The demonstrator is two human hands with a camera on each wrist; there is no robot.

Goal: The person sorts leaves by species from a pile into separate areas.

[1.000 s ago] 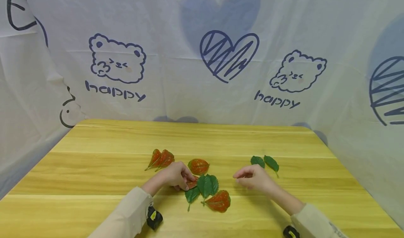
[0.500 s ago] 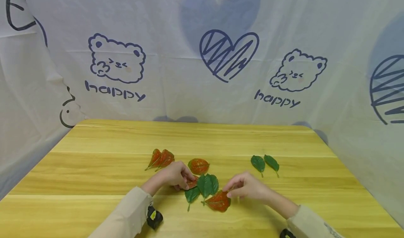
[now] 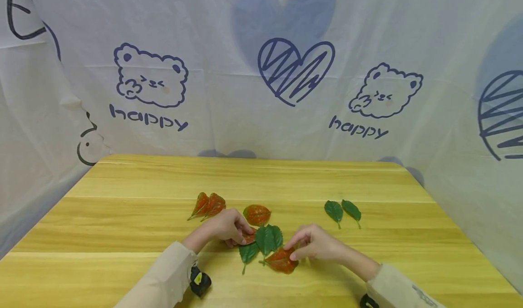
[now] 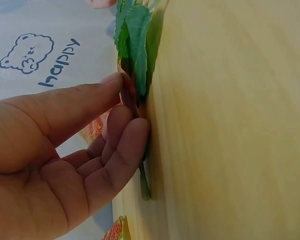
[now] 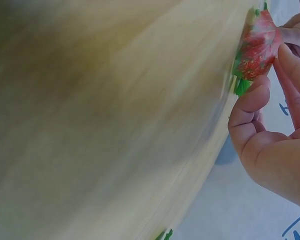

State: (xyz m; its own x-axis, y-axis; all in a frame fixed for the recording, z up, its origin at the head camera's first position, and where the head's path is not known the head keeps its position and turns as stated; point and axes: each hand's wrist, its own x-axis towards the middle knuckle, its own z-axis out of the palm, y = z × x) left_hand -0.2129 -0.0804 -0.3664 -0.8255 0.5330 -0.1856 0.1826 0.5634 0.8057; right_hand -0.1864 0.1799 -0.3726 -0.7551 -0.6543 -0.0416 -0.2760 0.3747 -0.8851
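Observation:
Between thumb and fingers, my left hand (image 3: 229,226) pinches a red leaf (image 3: 249,238) low over the table; the left wrist view shows that leaf (image 4: 127,90) edge-on. Overlapping green leaves (image 3: 265,239) lie just right of it, with another green leaf (image 3: 248,253) below them. My right hand (image 3: 316,244) has its thumb and fingertips at the right edge of a second red leaf (image 3: 281,261), pinching it. In the right wrist view this leaf (image 5: 260,47) stands tilted off the wood. A third red leaf (image 3: 257,215) lies flat just above the group.
Two red leaves (image 3: 209,205) lie together behind my left hand. Two green leaves (image 3: 333,211) rest apart at the right, beyond my right hand. The wooden table (image 3: 143,181) meets a white printed cloth (image 3: 229,117) at the back.
My right hand has come left and down from near the two green leaves to the lower red leaf and taken its edge, shifting it slightly. My left hand has stayed put.

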